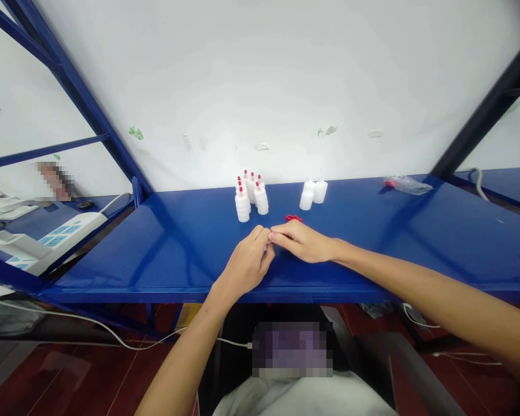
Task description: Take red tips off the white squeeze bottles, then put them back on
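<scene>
My left hand (250,257) and my right hand (301,241) meet over the front part of the blue table, fingertips together. Both are closed, fingers pinched around a small whitish thing that they mostly hide; I cannot make out what it is. Just beyond my right hand lies a small pile of red caps (293,218), partly covered by that hand. Farther back, to the left, stands a group of several white squeeze bottles (242,208) with red-tipped nozzles. A few white bottles (306,200) without red tips stand upright behind the red pile.
A clear plastic bag (409,184) with something red in it lies at the back right of the blue table (169,248). Blue frame posts (91,110) rise at both sides. White power strips (65,237) and cables are at the left. A white wall closes the back.
</scene>
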A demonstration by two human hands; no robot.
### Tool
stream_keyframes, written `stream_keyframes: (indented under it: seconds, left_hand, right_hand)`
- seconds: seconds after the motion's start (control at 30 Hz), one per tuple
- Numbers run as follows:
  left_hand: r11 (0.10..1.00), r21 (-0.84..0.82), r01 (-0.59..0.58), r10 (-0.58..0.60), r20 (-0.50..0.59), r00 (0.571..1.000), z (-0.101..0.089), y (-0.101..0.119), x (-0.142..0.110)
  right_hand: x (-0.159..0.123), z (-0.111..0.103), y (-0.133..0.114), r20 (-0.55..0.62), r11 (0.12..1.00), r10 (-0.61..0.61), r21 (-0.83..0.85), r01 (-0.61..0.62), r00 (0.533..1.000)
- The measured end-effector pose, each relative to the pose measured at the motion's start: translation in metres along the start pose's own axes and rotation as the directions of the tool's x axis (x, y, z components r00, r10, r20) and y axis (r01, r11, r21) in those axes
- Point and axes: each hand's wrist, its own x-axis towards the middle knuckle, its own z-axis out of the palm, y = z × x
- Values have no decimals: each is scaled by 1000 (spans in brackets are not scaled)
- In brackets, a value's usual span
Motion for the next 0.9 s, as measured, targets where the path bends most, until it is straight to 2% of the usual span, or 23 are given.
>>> stream_keyframes:
  seconds: [0.13,0.27,0.4,0.5,0.63,0.7,0.77,0.83,0.9]
  left_hand:
    - [992,-124,13,-5,61,998,-4,3,0]
    - [963,-248,110,-70,164,984,-10,7,1]
    - [948,-274,160,-122,152,981,-12,10,4]
    - [942,-293,162,-126,137,983,-12,10,4]
    - [911,-361,199,-146,170,975,-18,3,3]
    - [880,-389,272,-206,201,958,-22,-3,1]
    - [852,-400,338,-287,183,940,-24,-7,1]
    - [853,-376,361,-340,124,932,-23,-8,1]
    - [890,-289,352,-348,68,935,-20,-6,1]
  right_hand:
    - [-4,3,3,-29,981,-124,-156,118,992]
    - [-9,3,5,21,931,-232,-285,229,972]
    - [-9,4,6,54,891,-277,-358,278,959]
    - [-9,7,5,75,831,-342,-442,339,937]
    - [-12,2,3,40,775,-389,-526,351,920]
    - [-13,-10,2,-52,807,-339,-530,262,939]
    - [-14,-27,2,-138,848,-220,-516,119,966]
    - [-14,-44,4,-120,855,-64,-518,-7,991]
    - [-14,-57,10,-75,830,85,-547,-112,994]
